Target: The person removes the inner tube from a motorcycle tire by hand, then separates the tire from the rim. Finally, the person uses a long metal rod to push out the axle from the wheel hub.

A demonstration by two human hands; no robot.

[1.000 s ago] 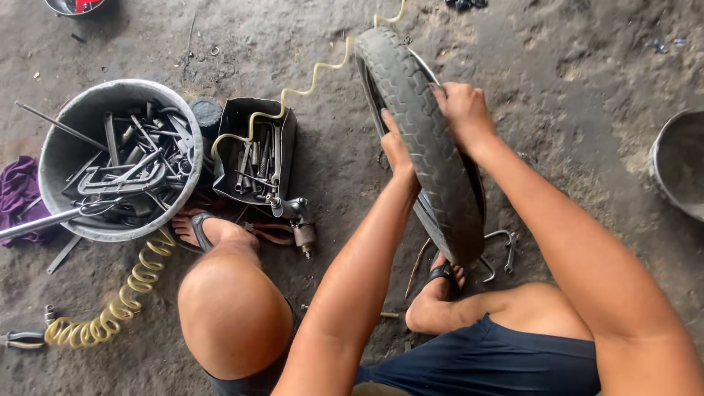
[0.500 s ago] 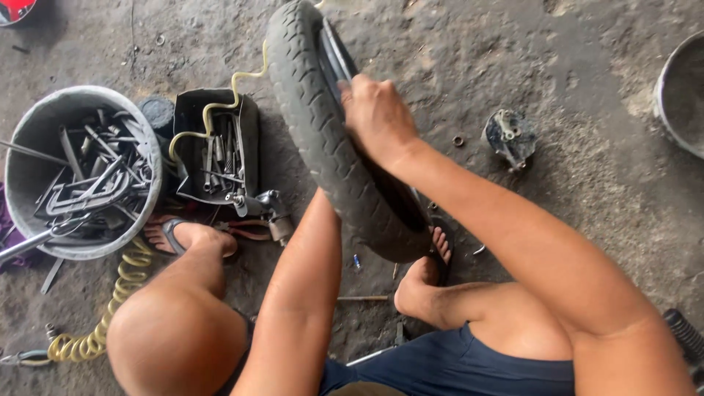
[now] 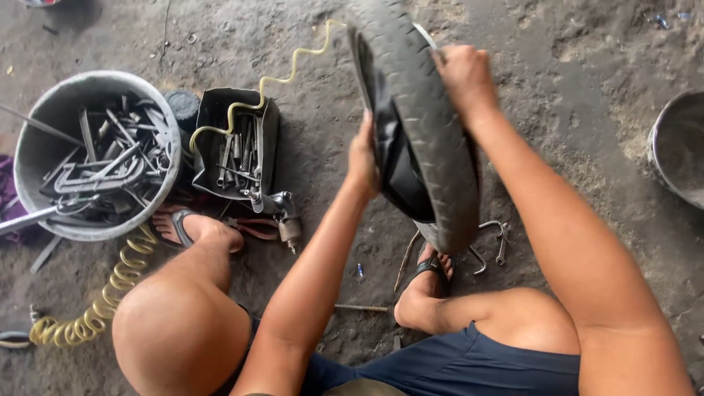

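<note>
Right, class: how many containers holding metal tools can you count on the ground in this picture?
2. A round grey bucket full of tools stands at the far left. A small black box of tools sits just right of it, left of the tire. Another tub at the right edge shows no contents.

Person seen from above. Both arms bare from shoulder to wrist, no sleeves, no watch, no rings or gloves on the left hand (image 3: 363, 158) or right hand (image 3: 463, 73). Dark blue shorts (image 3: 469, 363) cover the lap. Knees bare either side of the shorts. Each foot wears a dark-strapped sandal (image 3: 433, 268), beyond the shorts.
</note>
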